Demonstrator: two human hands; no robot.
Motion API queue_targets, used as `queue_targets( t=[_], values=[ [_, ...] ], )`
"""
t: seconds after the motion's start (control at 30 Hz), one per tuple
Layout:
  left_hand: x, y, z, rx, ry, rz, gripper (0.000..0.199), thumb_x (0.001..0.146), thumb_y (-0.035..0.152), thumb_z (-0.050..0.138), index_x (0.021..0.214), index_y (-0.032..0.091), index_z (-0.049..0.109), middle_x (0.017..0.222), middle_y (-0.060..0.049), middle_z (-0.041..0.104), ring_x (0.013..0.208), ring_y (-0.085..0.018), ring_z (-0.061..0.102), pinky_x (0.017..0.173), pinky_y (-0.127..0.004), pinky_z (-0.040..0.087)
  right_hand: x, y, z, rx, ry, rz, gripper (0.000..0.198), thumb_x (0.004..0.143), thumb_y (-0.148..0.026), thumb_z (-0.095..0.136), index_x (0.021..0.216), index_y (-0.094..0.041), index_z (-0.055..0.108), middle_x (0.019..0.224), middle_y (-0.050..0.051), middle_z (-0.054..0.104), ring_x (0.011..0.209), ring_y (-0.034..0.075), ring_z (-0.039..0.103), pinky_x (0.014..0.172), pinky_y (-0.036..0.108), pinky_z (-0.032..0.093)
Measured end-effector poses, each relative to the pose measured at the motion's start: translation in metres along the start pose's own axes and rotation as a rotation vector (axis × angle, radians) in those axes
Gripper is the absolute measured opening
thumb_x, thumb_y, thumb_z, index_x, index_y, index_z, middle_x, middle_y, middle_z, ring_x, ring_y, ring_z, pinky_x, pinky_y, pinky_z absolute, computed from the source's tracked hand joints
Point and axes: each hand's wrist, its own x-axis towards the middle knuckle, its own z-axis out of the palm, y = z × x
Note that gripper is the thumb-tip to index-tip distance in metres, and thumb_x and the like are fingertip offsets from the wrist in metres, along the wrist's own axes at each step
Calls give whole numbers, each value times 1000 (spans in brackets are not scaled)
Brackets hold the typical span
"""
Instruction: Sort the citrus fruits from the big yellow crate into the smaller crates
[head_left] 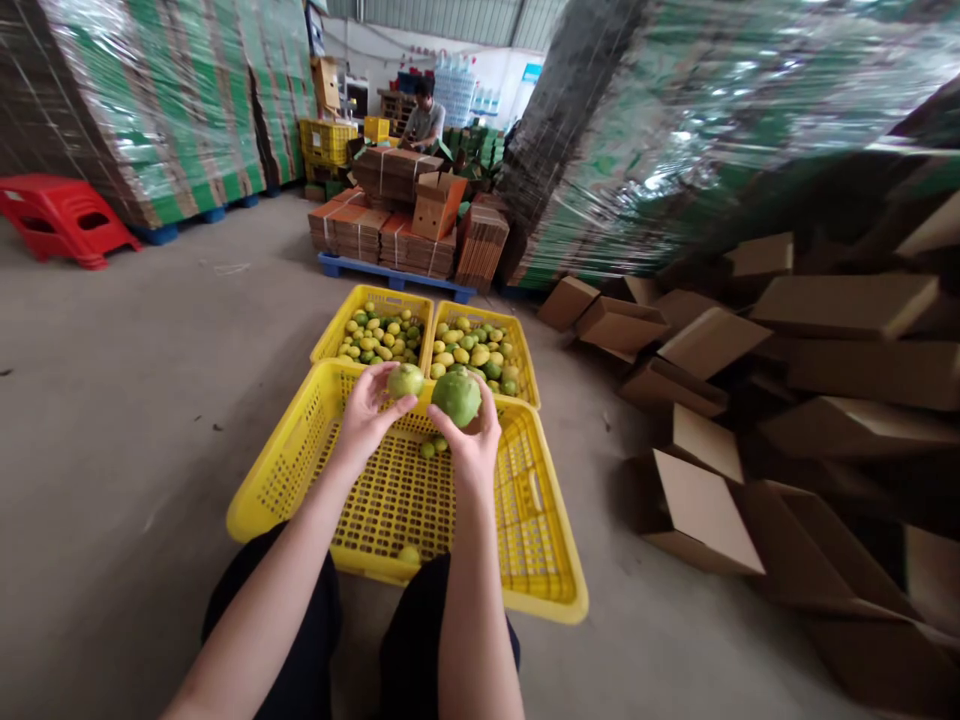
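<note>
Red stool: a red plastic stool on the grey concrete floor, at the far left.
Left stack: tall green-and-brown load in clear plastic film, on blue pallets.
Rear left crate: yellow plastic crate, holding many green and yellow fruits.
Left hand: bare hand, thumb and fingertips pinching a small, round, pale yellow-green fruit above the front crate, toward its far side.
Front crate: large yellow plastic crate with a lattice floor, just before the person's dark-trousered knees; a few small green-yellow fruits lie in it toward the far wall, one pale fruit by the near wall.
Cardboard pallet: strapped bundles of flat brown cardboard on a blue pallet, behind the crates.
Co-worker: person in a grey top, well back, beyond the cardboard.
Right hand: bare hand, thumb and fingers clasping a larger, bumpy, deep-green fruit, just beside the pale one.
Rear right crate: yellow plastic crate, fruits of both colours inside.
Right stack: another film-wrapped green load, looking tilted.
Box heap: brown cardboard boxes, tumbled, several gaping.
</note>
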Motion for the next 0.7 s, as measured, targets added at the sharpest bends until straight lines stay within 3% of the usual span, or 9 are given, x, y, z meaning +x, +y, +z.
queue_targets(
  t=[0.13,0.23,0.43,0.6,0.7],
  values=[
    [-2,2,3,21,-32,131,53,60,20,89,106,24,63,124,-7,65,123,-25,57,104,-37,45,-2,-3,-9,-356,-15,-303,51,70,-20,76,118,-32,64,121,4,68,118,29,59,107,53,44],
    [-4,4,6,53,-43,221,50,59,14,88,102,24,64,120,-6,66,125,-25,56,107,-38,43,-4,0,-8,-365,43,-406,56,74,-17,72,125,-34,58,128,5,65,121,27,59,108,53,44],
    [-7,5,10,75,-48,186,47,59,13,87,100,23,67,119,-6,66,127,-28,54,110,-41,41,-3,1,-6,-330,124,-444,51,74,-16,69,121,-32,58,128,6,59,129,29,53,111,54,42],
    [-9,4,11,99,-98,194,45,63,13,85,102,24,67,120,-6,66,124,-26,56,108,-40,42,-3,1,-4,-275,133,-474,52,73,-16,69,121,-31,58,125,6,59,126,28,55,111,53,42],
    [-10,3,9,118,-117,175,47,62,13,85,104,24,67,120,-6,66,121,-26,57,105,-39,44,-3,-1,-5,-184,74,-415,51,73,-15,69,121,-31,60,128,5,60,126,27,56,110,51,44]
  ],
)
